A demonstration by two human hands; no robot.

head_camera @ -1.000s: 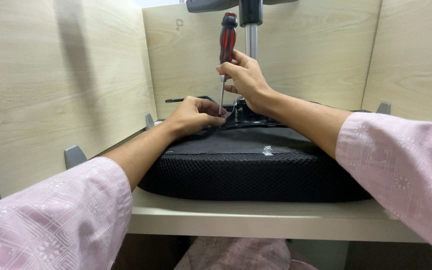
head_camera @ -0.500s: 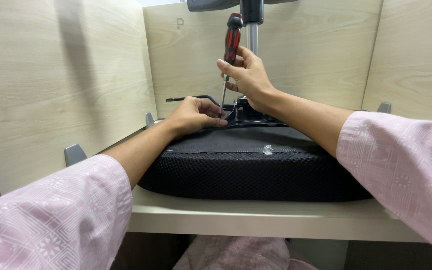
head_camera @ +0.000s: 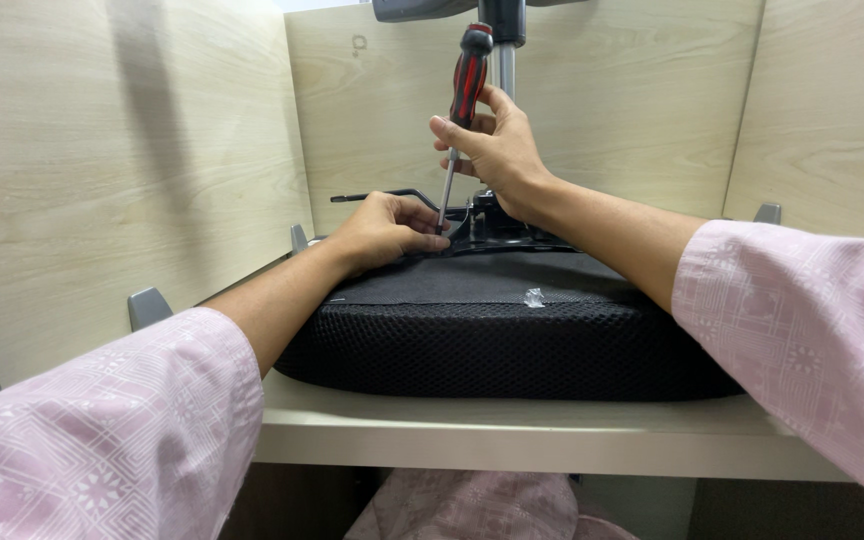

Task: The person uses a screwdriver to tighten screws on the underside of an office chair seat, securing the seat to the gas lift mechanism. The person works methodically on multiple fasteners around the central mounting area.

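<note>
**Screwdriver held upright over an upturned chair seat**

The red-and-black-handled screwdriver with a thin steel shaft (head_camera: 462, 110) stands almost upright above the black mesh chair seat (head_camera: 492, 340), near the seat's far edge. Its tip goes down to the black metal mechanism plate (head_camera: 502, 228) on top of the seat. The right hand (head_camera: 497, 150) has its grip clenched around the lower part of the handle. The left hand (head_camera: 384, 230) rests on the seat just left of the shaft, fingers curled close to the tip; I cannot tell if this grip pinches something. A thin black lever (head_camera: 382, 195) goes out from the plate, behind the left hand. The seat lies upside down on the pale wooden desk (head_camera: 512, 435), and light wood partition panels (head_camera: 132, 160) stand left, right and behind the seat. Both arms wear pink patterned sleeves (head_camera: 102, 440).
</note>
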